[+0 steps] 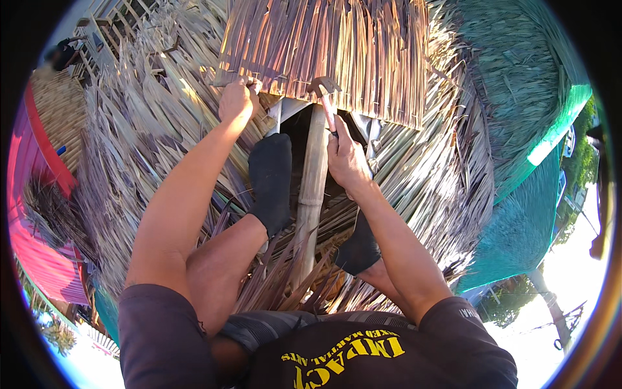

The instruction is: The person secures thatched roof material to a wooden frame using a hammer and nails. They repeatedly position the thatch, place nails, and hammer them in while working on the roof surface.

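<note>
My right hand [348,155] is wrapped around the handle of a claw hammer [326,97]. The hammer's dark head lies close to the bottom edge of a brown thatch panel [324,45] made of dried palm leaves. At that panel's lower left corner, my left hand [238,104] is closed on the edge; whether a nail is also between its fingers is too small to tell. Below the hammer, a bamboo pole [313,175] runs down through a dark gap in the roof. Part of the right hand's grip is hidden behind its own fingers.
My feet in dark socks [271,178] straddle the bamboo pole. Loose, dry thatch [155,129] slopes away on both sides. A red metal roof [45,214] lies at the left, green netting [518,233] over thatch at the right. Another person [63,55] is at the far upper left.
</note>
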`<state>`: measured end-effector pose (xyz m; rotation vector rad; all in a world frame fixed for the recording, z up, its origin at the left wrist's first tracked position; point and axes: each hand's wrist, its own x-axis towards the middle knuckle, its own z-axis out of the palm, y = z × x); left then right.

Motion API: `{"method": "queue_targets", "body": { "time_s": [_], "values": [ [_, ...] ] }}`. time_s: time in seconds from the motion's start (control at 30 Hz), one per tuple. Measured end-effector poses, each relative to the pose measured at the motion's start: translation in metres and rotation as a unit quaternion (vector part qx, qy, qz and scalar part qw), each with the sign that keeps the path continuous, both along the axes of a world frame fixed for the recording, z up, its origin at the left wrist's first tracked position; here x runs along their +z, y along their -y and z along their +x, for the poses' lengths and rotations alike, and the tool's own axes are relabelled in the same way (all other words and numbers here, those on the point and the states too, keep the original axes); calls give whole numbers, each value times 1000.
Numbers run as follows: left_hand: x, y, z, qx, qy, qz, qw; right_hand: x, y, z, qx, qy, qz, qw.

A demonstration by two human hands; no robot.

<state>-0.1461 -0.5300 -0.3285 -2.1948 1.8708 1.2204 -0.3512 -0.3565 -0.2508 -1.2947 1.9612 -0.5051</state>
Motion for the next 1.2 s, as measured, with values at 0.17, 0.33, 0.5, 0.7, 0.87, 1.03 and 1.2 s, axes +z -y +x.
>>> {"method": "queue_targets", "body": {
  "time_s": [0.17, 0.33, 0.5, 0.7, 0.87, 1.03, 1.2],
  "values": [
    [33, -9, -31, -203, -119, -192, 953, -23, -17, -6, 15, -10, 126, 992],
    [-5, -30, -70, -160, -294, -153, 930, -31, -19, -4, -10, 13, 115, 993],
    [-55, -34, -62, -13, -444, -31, 896, -17, -9, -17, -26, 39, 78, 996],
    [-54, -33, -59, -174, -349, -178, 903, 28, -6, -30, 9, 39, 10, 999],
    [-43, -33, -59, -254, -258, -252, 897, 41, -8, -26, 29, 15, 17, 999],
    [-45, -36, -61, -241, -255, -272, 896, 18, -6, -16, 59, -49, 64, 995],
    [-46, -37, -59, -252, -243, -258, 900, 16, -6, -14, 53, -38, 21, 998]
  ]
}}
